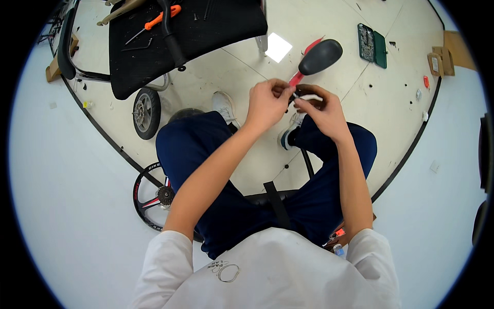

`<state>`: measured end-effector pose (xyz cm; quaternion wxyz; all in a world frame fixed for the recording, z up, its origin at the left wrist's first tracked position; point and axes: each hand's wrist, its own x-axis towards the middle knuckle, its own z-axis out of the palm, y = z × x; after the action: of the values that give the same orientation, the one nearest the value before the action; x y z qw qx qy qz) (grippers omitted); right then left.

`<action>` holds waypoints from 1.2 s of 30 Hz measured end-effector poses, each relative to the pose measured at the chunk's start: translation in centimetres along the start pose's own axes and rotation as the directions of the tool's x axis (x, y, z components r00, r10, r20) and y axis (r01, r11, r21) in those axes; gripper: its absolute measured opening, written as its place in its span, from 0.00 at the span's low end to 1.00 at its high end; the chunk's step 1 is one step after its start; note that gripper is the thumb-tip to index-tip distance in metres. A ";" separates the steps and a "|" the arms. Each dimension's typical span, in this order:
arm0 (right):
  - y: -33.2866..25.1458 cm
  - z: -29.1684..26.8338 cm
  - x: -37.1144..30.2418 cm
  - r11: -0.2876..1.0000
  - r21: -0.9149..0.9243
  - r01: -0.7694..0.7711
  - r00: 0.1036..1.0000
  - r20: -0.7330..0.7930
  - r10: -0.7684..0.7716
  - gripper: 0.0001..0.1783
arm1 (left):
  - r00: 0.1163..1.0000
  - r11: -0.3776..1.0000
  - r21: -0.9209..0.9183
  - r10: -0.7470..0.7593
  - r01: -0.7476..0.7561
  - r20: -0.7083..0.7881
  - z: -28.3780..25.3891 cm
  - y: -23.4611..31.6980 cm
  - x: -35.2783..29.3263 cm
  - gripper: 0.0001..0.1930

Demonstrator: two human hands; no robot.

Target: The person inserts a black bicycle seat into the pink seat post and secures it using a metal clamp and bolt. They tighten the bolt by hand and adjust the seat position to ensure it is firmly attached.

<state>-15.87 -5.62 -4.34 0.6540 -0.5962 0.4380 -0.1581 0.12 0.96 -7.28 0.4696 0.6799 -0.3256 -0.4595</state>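
Observation:
My left hand [268,103] and my right hand [323,110] meet in front of me, above my shoes. Both have bent fingertips closed around a small dark part with a metallic glint [295,95], largely hidden between them. A slim white piece [310,97] shows by my right fingers; whether they grip it is unclear. Just beyond the fingers is a black saddle [320,56] above a red bar [296,79] that runs down toward my left fingertips. I cannot tell whether the small part is attached to that bar.
A black chair seat [226,26] at the far left bears an orange-handled screwdriver [162,18], a hex key [138,46] and a black tube [172,44]. A small tyred wheel [147,113] and a spoked wheel with sprocket [165,195] lie left. An opened green case [380,50] is far right.

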 end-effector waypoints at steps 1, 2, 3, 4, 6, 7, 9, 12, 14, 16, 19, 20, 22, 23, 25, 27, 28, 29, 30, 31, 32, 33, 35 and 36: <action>0.5 -0.4 0.6 0.997 -0.076 0.010 1.000 -0.019 -0.011 0.17 | 1.000 0.999 0.048 0.016 -0.015 -0.003 0.4 -0.1 0.9 0.12; 0.9 -0.8 1.3 0.988 -0.153 0.018 0.999 -0.035 -0.023 0.16 | 0.999 0.994 0.107 0.000 -0.004 0.040 0.7 -0.2 1.7 0.10; 1.4 -1.0 2.0 0.974 -0.227 0.026 0.998 -0.047 -0.037 0.14 | 0.997 0.996 0.089 -0.035 0.029 0.070 0.7 -0.6 2.5 0.10; 2.0 -1.2 2.5 0.951 -0.303 0.057 0.995 -0.065 -0.080 0.12 | 0.992 0.996 0.069 -0.069 0.061 0.107 0.8 -1.3 3.2 0.10; 3.3 -1.2 3.4 0.947 -0.313 0.075 0.991 -0.084 -0.106 0.12 | 0.976 0.990 0.071 -0.133 0.123 0.170 0.8 -2.5 4.3 0.09; 3.7 -1.3 3.7 0.944 -0.320 0.084 0.989 -0.091 -0.119 0.12 | 0.969 0.985 0.084 -0.161 0.148 0.187 0.8 -3.0 4.7 0.10; 4.2 -1.5 3.9 0.926 -0.371 0.064 0.994 -0.063 -0.094 0.12 | 0.952 0.974 0.111 -0.219 0.199 0.214 0.6 -4.0 5.3 0.10; 4.5 -1.5 4.2 0.905 -0.424 0.038 0.998 -0.031 -0.056 0.12 | 0.975 0.967 0.212 -0.172 0.140 0.142 0.0 -5.8 6.0 0.11; 4.8 -1.3 4.4 0.892 -0.451 0.028 0.999 -0.016 -0.039 0.12 | 0.978 0.956 0.265 -0.161 0.123 0.130 -0.3 -6.9 6.1 0.12; 5.1 -1.3 4.6 0.879 -0.476 0.024 1.000 -0.005 -0.030 0.12 | 0.977 0.938 0.327 -0.166 0.115 0.132 -0.2 -6.7 5.7 0.12; 5.2 -1.0 4.8 0.856 -0.516 0.018 1.000 0.007 -0.017 0.12 | 0.966 0.908 0.394 -0.215 0.143 0.144 0.0 -6.5 5.0 0.13; 5.2 -1.0 4.8 0.853 -0.521 0.028 1.000 0.012 -0.025 0.12 | 0.959 0.905 0.392 -0.241 0.167 0.147 0.0 -6.5 4.9 0.13; 5.2 -0.7 4.9 0.845 -0.532 0.052 0.999 0.027 -0.045 0.11 | 0.953 0.903 0.385 -0.264 0.191 0.146 0.0 -7.0 4.7 0.14; 5.3 -0.6 4.9 0.839 -0.539 0.069 0.998 0.031 -0.062 0.11 | 0.954 0.905 0.380 -0.261 0.190 0.144 0.1 -7.3 4.7 0.14; 5.3 -0.5 4.9 0.827 -0.553 0.101 0.995 0.037 -0.097 0.11 | 0.949 0.910 0.356 -0.278 0.211 0.148 0.2 -7.0 4.7 0.14; 5.3 -0.3 4.9 0.797 -0.591 0.122 0.991 0.032 -0.128 0.10 | 0.934 0.913 0.315 -0.320 0.259 0.157 0.3 -6.4 4.5 0.14; 5.3 -0.1 4.9 0.782 -0.609 0.132 0.989 0.030 -0.143 0.10 | 0.932 0.915 0.295 -0.330 0.275 0.152 0.3 -6.0 4.4 0.15; 5.3 0.0 5.0 0.782 -0.606 0.144 0.988 0.042 -0.149 0.10 | 0.929 0.916 0.275 -0.339 0.291 0.148 0.3 -5.6 4.4 0.15; 5.2 0.1 5.0 0.783 -0.603 0.155 0.986 0.052 -0.156 0.10 | 0.926 0.917 0.255 -0.349 0.306 0.145 0.3 -5.6 4.4 0.15; 5.1 0.2 5.0 0.783 -0.599 0.167 0.985 0.062 -0.162 0.10 | 0.925 0.919 0.248 -0.349 0.305 0.154 0.3 -5.7 4.4 0.16; 5.1 0.3 5.0 0.788 -0.593 0.163 0.986 0.060 -0.158 0.10 | 0.923 0.922 0.240 -0.348 0.305 0.163 0.2 -5.7 4.4 0.16; 5.1 0.4 5.0 0.794 -0.587 0.157 0.986 0.056 -0.154 0.09 | 0.921 0.924 0.233 -0.348 0.305 0.174 0.2 -5.6 4.4 0.16; 5.3 0.5 5.1 0.788 -0.598 0.149 0.987 0.043 -0.154 0.09 | 0.907 0.915 0.228 -0.377 0.333 0.186 0.1 -5.5 4.4 0.17; 5.4 0.5 5.1 0.774 -0.616 0.146 0.987 0.033 -0.159 0.09 | 0.900 0.911 0.225 -0.390 0.346 0.193 0.1 -5.5 4.4 0.17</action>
<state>-14.30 -7.69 -11.32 0.4042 -0.8086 0.4225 -0.0652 1.75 -1.03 -13.82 0.2672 0.7110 -0.2849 -0.5847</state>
